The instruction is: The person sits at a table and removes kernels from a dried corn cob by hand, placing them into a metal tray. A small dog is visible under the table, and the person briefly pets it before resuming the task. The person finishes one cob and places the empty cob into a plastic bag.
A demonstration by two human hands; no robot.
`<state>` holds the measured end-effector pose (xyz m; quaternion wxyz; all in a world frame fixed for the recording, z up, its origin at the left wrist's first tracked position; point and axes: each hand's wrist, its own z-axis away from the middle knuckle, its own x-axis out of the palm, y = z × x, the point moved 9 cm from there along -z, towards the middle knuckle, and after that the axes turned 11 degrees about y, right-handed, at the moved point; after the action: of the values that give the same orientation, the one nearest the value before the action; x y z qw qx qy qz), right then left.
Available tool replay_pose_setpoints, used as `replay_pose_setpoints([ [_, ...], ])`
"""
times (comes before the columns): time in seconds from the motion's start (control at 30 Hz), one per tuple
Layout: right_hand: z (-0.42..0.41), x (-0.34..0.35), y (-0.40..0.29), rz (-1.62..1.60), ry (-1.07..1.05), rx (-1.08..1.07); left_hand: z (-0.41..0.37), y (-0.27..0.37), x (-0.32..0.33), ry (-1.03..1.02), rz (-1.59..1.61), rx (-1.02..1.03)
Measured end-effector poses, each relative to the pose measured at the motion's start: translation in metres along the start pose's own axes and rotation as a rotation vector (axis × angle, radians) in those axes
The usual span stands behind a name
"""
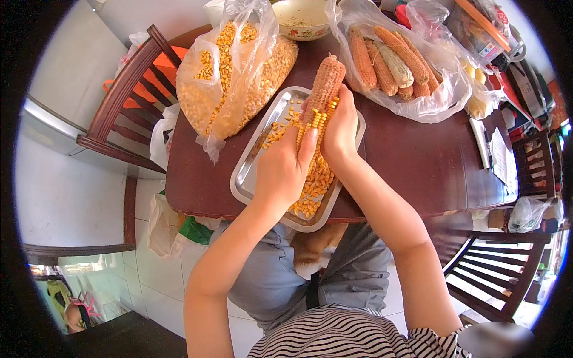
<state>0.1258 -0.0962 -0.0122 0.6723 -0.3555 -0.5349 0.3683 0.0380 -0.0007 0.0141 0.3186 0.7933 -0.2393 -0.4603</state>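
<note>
A corn cob [329, 78] is gripped between my two hands, tilted over a metal tray. Its far part is stripped bare, while rows of yellow kernels [318, 120] remain on the part between my palms. My left hand [282, 165] wraps the near part, thumb lying along the kernels. From the right side, my right hand [342, 127] clasps the cob; most of its fingers are hidden behind it. Below, the tray [245, 176] holds loose corn kernels [313, 190], partly covered by my hands.
A plastic bag of kernels [268, 71] stands left of the tray. At the back is a floral enamel bowl [302, 32]. Another bag holds several stripped cobs [387, 62]. Papers [503, 159] lie at the table's right end. Wooden chairs [100, 112] flank the table; a furry animal [313, 250] sits between my knees.
</note>
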Motion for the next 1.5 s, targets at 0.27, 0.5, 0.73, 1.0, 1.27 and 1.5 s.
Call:
replay_pose_setpoints([
  [0.27,-0.005,-0.005,0.001,0.141,0.065,-0.116,0.001,-0.011,0.002,-0.036,0.143,-0.132],
  [0.5,-0.005,-0.002,0.024,-0.086,0.055,0.187,-0.004,-0.004,-0.012,0.061,-0.276,0.055],
  [0.73,-0.003,-0.01,0.011,0.069,0.046,-0.023,0.003,0.017,-0.009,0.153,-0.292,0.212],
  [1.0,-0.009,-0.013,0.015,0.132,0.047,-0.062,0.005,0.008,-0.001,0.065,-0.174,0.103],
  [1.27,0.002,-0.011,0.018,0.042,0.168,0.093,-0.006,-0.004,0.0,-0.016,-0.186,-0.055],
  [1.5,0.021,0.001,0.0,0.188,0.066,-0.088,-0.009,0.005,0.001,0.057,-0.091,-0.009],
])
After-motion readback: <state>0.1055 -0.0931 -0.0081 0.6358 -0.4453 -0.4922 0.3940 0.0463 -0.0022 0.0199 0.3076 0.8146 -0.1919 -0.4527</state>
